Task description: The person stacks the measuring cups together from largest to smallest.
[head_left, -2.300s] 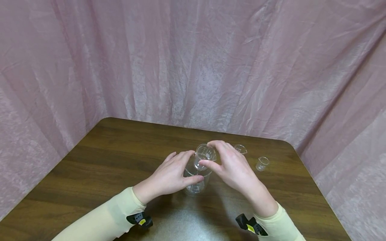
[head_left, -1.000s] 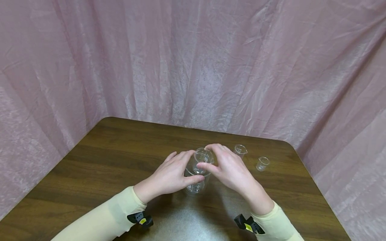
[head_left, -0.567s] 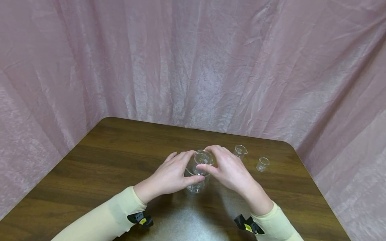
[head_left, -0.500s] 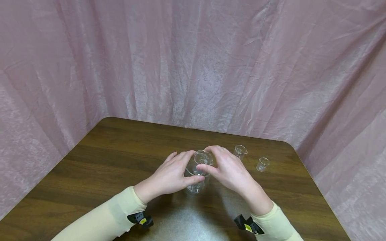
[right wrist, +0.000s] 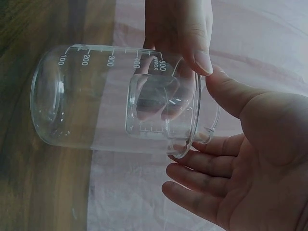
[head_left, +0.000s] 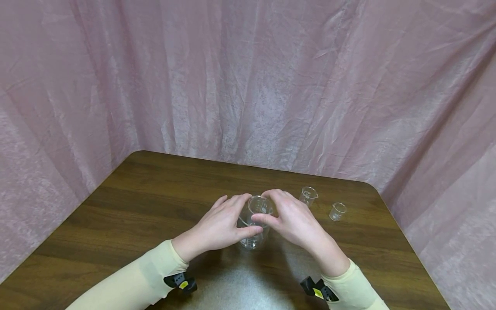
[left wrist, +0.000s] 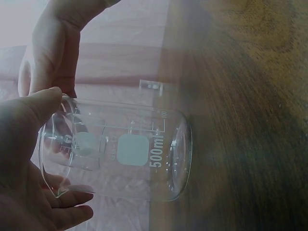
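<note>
A large clear glass beaker (head_left: 249,243), marked 500ml in the left wrist view, stands upright on the table. My left hand (head_left: 218,226) grips it round the upper part, thumb on the near side and fingers on the far side. My right hand (head_left: 292,221) holds a smaller glass beaker (head_left: 260,206) by its rim between thumb and fingers. In the right wrist view the lower part of this smaller beaker (right wrist: 149,108) sits inside the upper half of the large one, well above its bottom. Its rim still stands out over the large rim.
Two more glass beakers stand on the wooden table (head_left: 162,193) to the right: a spouted beaker (head_left: 308,196) behind my right hand, and the smallest beaker (head_left: 337,212) further right. A pink curtain (head_left: 248,86) hangs beyond the table's back edge.
My right hand has come down and slightly left, lowering the smaller beaker deeper into the large one. More of the spouted beaker now shows. The left hand has barely moved.
</note>
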`<state>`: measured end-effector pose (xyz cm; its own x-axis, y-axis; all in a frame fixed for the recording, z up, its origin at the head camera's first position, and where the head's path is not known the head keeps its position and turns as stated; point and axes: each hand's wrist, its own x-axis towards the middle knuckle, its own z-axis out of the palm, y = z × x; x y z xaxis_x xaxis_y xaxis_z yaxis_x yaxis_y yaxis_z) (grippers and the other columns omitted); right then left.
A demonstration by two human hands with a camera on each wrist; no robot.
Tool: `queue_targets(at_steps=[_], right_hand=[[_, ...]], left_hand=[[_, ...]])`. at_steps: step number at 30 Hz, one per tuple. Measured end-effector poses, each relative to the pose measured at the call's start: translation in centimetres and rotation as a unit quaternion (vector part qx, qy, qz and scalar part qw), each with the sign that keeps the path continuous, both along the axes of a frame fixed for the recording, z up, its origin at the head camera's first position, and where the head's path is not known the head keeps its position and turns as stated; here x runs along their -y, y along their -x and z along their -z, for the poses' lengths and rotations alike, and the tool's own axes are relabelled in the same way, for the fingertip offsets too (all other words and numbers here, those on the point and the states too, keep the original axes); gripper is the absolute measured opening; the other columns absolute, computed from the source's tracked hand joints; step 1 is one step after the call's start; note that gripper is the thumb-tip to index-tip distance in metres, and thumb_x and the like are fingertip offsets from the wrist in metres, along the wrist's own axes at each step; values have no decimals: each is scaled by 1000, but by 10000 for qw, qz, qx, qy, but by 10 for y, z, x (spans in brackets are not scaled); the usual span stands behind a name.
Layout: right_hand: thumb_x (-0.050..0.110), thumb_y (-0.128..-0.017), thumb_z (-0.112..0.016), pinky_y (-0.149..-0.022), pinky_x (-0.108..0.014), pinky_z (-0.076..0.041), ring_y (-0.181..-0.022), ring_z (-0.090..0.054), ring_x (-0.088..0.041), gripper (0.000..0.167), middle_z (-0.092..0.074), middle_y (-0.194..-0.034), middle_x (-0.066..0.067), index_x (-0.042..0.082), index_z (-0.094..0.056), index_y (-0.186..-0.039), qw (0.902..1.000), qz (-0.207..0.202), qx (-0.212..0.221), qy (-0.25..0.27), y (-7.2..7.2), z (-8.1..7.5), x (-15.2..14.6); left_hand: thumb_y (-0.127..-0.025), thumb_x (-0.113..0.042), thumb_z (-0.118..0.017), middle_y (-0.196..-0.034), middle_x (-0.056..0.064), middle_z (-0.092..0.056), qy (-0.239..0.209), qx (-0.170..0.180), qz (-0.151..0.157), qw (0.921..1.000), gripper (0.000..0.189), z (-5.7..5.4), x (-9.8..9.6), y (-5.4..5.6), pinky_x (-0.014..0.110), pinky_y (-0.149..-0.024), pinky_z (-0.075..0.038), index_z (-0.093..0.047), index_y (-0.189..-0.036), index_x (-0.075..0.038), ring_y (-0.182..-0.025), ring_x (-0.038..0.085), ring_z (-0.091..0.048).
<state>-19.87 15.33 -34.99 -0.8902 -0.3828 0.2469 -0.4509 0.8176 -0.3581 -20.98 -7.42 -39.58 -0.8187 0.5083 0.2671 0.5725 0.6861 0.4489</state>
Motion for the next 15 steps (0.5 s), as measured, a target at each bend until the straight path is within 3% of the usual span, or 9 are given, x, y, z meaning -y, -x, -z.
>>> queue_targets(at_steps=[15], right_hand=[[58, -96, -82, -100, -54, -58, -124, -68, -25, 65, -72, -135, -4, 10, -69, -139, 9999, -67, 83, -65, 2, 4, 0]], left_hand=[[-97, -69, -75, -153, 8, -62, 48, 2, 1, 10000, 94, 1, 0, 2, 64, -129, -26, -49, -161, -4, -145, 24, -57]])
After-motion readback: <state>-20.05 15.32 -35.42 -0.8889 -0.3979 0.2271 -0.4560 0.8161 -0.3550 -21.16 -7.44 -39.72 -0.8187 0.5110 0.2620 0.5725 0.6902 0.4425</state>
